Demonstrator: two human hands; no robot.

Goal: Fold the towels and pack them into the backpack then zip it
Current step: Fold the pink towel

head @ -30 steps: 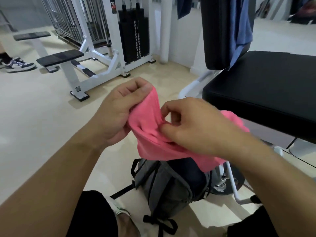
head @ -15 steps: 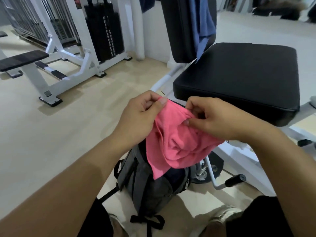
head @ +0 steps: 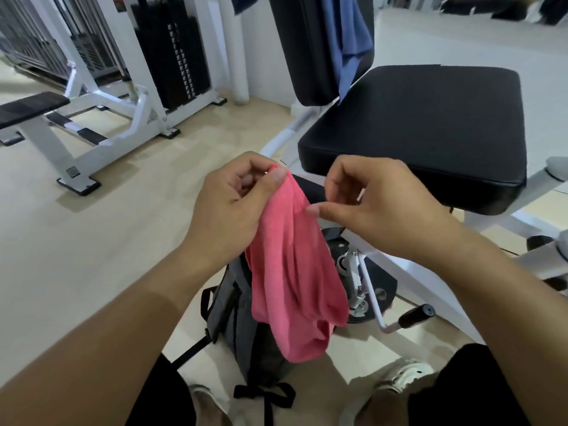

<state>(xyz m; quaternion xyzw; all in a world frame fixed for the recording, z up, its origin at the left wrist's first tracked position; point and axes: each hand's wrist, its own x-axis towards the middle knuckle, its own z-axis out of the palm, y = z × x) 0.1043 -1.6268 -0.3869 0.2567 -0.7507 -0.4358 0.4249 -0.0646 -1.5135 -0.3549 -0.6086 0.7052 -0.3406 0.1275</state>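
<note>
Pink towel (head: 295,272) above backpack (head: 236,327), beside seat (head: 415,127)

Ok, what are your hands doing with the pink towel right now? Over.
Left hand pinches pink towel, hanging unfolded. Right hand beside it, thumb touching. Backpack below on floor.

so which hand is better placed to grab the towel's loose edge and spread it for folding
Right. The left hand already pinches the top of the pink towel, which hangs over the backpack. The right hand holds nothing, thumb tip beside the towel's upper edge.
</note>
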